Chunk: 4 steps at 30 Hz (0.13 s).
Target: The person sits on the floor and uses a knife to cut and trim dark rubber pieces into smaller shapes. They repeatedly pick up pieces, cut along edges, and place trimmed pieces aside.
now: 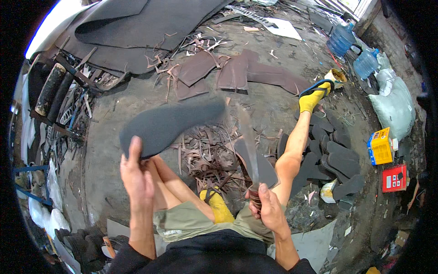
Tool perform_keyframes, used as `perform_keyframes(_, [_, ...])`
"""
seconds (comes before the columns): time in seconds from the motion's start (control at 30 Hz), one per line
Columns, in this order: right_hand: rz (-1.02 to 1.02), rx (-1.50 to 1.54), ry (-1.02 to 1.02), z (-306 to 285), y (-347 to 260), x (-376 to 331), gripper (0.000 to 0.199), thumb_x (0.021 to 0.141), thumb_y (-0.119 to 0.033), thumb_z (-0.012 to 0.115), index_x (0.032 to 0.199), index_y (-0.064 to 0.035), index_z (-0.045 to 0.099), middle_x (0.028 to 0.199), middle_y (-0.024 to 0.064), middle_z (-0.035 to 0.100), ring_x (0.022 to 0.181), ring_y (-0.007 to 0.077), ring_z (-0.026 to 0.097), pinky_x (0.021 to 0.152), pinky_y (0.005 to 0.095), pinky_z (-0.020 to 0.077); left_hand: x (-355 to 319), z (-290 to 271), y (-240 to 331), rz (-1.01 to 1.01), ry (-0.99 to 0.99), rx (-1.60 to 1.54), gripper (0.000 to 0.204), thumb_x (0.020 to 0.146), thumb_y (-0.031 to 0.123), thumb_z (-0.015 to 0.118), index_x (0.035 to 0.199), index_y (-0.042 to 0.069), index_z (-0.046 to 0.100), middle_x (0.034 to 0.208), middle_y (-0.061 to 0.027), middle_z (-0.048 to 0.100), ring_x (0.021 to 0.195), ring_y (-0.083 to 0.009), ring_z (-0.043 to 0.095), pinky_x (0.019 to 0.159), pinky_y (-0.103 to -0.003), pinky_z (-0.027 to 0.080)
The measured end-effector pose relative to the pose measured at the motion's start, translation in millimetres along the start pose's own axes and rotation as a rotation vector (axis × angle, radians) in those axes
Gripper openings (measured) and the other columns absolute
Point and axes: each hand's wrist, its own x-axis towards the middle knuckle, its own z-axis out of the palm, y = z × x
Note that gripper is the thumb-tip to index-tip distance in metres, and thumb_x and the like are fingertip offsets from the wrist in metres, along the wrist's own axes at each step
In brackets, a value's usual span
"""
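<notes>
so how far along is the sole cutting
Done: a pile of cut dark soles lies by the right leg, trimmings heaped in front. In hand: the left hand holds a grey sole blank, the right hand a knife. Left: uncut dark sheets behind.

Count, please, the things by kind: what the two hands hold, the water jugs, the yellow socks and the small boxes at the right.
Grey sole-shaped sheet in the left hand: 1
Knife in the right hand: 1
Blue water jugs: 2
Yellow socks: 2
Small boxes: 2, one yellow, one red
Total: 8
</notes>
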Motion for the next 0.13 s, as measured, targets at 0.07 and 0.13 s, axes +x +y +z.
perform_keyframes(0.07, [-0.046, -0.025, -0.006, 23, 9, 6, 0.062, 0.116, -0.058, 0.035, 0.11, -0.0022, 0.061, 0.069, -0.0018, 0.049, 0.061, 0.0082, 0.046, 0.054, 0.0244, 0.036, -22, 2, -28, 0.385, -0.116, 0.414, 0.059, 0.092, 0.016, 0.084, 0.143, 0.005, 0.055, 0.132, -0.0057, 0.062, 0.121, -0.0202, 0.06, 0.085, -0.037, 0.059])
perform_keyframes(0.13, [-0.118, -0.165, 0.025, 43, 18, 6, 0.053, 0.115, -0.052, 0.045, 0.103, -0.0035, 0.06, 0.076, 0.0041, 0.058, 0.066, 0.0139, 0.052, 0.062, 0.0328, 0.044, -46, 3, -44, 0.453, -0.142, 0.349, 0.078, 0.088, 0.013, 0.087, 0.154, 0.011, 0.046, 0.14, -0.0024, 0.053, 0.128, -0.0198, 0.054, 0.09, -0.034, 0.057])
